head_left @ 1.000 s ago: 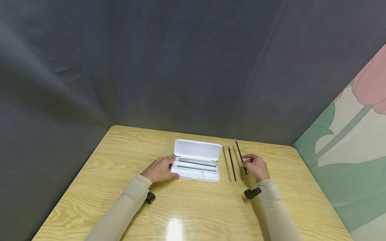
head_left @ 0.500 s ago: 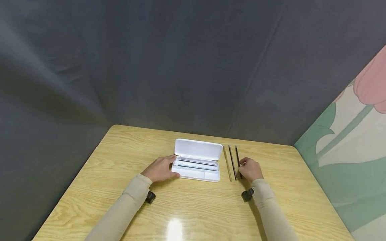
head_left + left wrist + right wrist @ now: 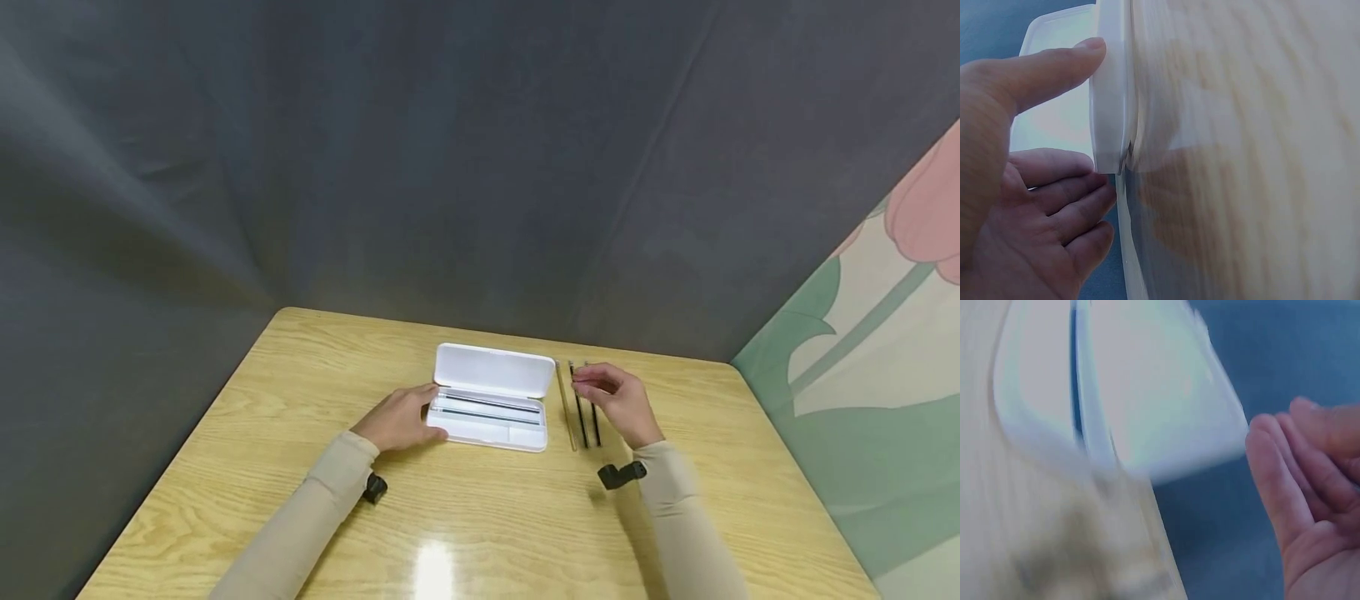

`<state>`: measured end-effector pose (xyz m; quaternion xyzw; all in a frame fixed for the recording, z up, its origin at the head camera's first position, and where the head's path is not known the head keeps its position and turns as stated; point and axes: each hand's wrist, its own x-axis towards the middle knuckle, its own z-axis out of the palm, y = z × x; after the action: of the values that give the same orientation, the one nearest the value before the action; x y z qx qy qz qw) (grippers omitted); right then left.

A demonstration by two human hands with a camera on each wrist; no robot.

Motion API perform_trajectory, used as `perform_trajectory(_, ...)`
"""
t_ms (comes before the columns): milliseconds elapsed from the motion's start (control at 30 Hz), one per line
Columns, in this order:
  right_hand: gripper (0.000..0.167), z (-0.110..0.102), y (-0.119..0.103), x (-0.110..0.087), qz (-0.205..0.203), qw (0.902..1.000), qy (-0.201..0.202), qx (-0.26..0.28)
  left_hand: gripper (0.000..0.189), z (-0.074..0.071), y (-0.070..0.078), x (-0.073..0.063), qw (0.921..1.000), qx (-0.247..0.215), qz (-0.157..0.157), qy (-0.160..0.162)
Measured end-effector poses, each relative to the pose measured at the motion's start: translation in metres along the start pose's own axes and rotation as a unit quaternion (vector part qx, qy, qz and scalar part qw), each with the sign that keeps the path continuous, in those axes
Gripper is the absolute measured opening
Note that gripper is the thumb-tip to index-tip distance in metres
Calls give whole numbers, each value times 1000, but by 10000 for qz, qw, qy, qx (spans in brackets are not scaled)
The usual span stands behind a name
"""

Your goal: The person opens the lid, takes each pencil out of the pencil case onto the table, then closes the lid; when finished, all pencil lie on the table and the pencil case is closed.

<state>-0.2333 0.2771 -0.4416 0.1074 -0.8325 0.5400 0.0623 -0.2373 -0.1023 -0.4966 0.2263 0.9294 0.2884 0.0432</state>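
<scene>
A white pencil case (image 3: 487, 372) lies with its lid raised. Two dark pencils, a rear one (image 3: 495, 404) and a front one (image 3: 491, 416), lie lengthwise in its tray. My left hand (image 3: 399, 418) holds the case's left end, thumb at the front side and fingers round the end, as the left wrist view shows. To the right of the case, a tan pencil (image 3: 567, 412) and two black pencils lie side by side, a middle one (image 3: 581, 419) and a right one (image 3: 596, 428). Over their far ends hovers my right hand (image 3: 624, 407), fingers relaxed around nothing; it hides part of the black pencils.
The wooden table (image 3: 510, 517) ends at a dark curtain (image 3: 480, 167) behind the case. A floral panel (image 3: 885, 367) stands along the right side. Black cameras, left (image 3: 375, 489) and right (image 3: 621, 476), sit on the wrists.
My right hand laid the right black pencil down beside the others, let go of it, then rose and moved away and to the left. The left hand stays at the case.
</scene>
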Motion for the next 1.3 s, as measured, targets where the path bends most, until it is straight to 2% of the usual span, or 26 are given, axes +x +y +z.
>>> perform_trajectory(67, 27, 18, -7, 2, -211, 9984, -352, 382, 92, -1, 1, 0, 10000, 27, -7, 22)
perform_trajectory(133, 24, 39, -9, 5, -309, 9964, -682, 393, 91, -3, 2, 1, 10000, 32, -6, 32)
perform_trajectory(233, 18, 66, -4, 9, -356, 9944, -916, -389, 91, -3, 4, 1, 10000, -19, -16, -10)
perform_trajectory(333, 18, 86, 7, 11, -393, 9831, -858, -1572, 91, -1, 6, 0, 9999, -95, -43, -99)
perform_trajectory(467, 21, 97, 16, 12, -655, 9632, -747, -2498, 91, 1, 5, -2, 9998, -68, -84, -148)
perform_trajectory(633, 24, 100, 17, 17, -1115, 9438, -1007, -2943, 91, 0, 4, -1, 10000, -14, -93, -28)
perform_trajectory(733, 26, 101, 16, 19, -1213, 9358, -1199, -3085, 90, -1, 3, 0, 9999, -16, -102, -9)
perform_trajectory(1033, 29, 106, 14, 24, -1176, 9297, -1585, -3109, 90, -3, 4, -2, 9998, -93, -174, -43)
perform_trajectory(1200, 27, 107, 12, 24, -1184, 9330, -1590, -3004, 90, -3, 3, -3, 9999, -49, -158, -39)
perform_trajectory(1300, 25, 105, 11, 22, -1055, 9368, -1581, -2937, 90, -2, 3, -3, 9998, -52, -159, -49)
